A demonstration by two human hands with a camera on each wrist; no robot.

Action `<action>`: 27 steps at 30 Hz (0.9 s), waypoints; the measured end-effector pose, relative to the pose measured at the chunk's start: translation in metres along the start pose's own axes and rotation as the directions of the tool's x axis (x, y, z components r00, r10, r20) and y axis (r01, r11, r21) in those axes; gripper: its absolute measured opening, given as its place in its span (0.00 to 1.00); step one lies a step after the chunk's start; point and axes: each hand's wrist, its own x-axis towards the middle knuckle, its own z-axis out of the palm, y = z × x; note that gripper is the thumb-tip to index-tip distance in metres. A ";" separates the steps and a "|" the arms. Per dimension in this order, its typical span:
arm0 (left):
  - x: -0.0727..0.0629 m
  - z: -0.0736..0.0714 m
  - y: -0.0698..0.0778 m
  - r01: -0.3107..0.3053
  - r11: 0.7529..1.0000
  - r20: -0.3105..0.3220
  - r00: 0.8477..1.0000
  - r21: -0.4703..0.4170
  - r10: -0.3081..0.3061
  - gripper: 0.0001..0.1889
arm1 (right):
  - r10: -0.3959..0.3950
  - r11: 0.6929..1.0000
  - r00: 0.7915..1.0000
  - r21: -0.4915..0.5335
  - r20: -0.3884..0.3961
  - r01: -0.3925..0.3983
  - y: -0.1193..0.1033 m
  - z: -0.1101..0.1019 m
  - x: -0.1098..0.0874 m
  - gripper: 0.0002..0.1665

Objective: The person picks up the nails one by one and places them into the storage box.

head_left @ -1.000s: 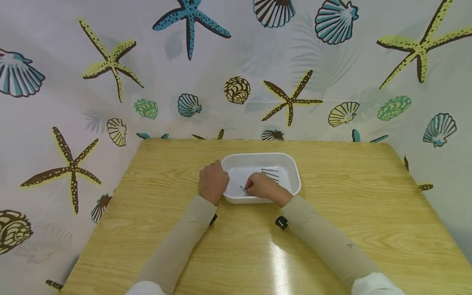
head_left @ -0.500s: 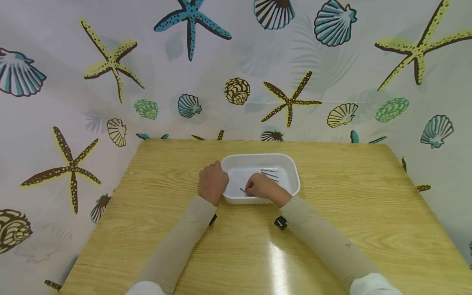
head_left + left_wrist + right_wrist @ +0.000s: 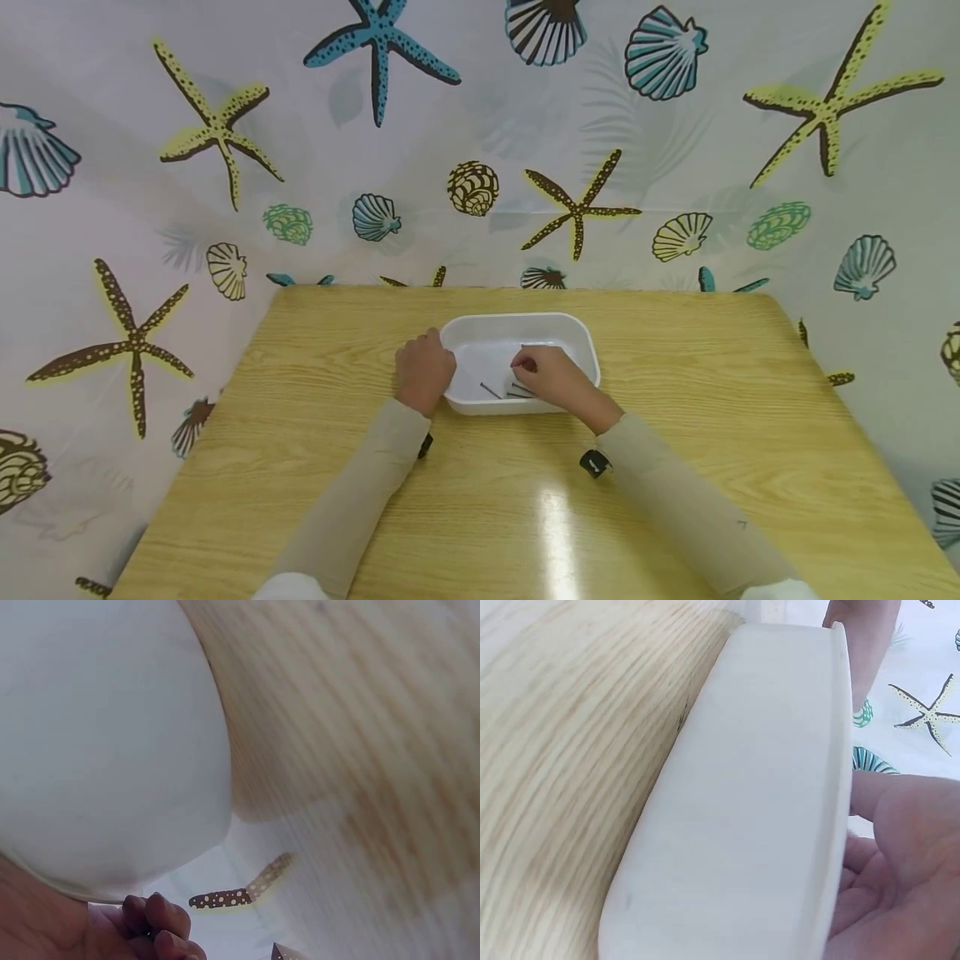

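Note:
A white oblong tray (image 3: 517, 408) lies on the wooden table. My left hand (image 3: 424, 367) grips its left end; curled fingers (image 3: 166, 924) show beside the rim in the left wrist view. My right hand (image 3: 558, 377) is over the tray's right half, thumb and forefinger curved towards each other. Whether anything is between those fingertips is too small to tell. Just left of and below them, thin dark nails (image 3: 519, 391) lie on the tray floor, with a single slanted nail (image 3: 491, 390) further left. The right hand covers most of the tray floor's right side.
The wooden table (image 3: 675, 350) extends around the tray on all sides. Behind it hangs a pale cloth (image 3: 420, 167) printed with starfish and shells. A small black device (image 3: 595, 462) sits at the right wrist.
My right hand has drawn back up and right from the tray's near side, uncovering the nails there. It now hides the nails seen at the right. The left hand keeps its hold.

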 end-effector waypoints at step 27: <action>0.010 0.003 -0.007 -0.104 0.994 -0.172 0.980 -0.020 0.099 0.28 | 0.054 0.998 0.964 0.032 -0.260 -0.047 0.045 -0.041 -0.055 0.13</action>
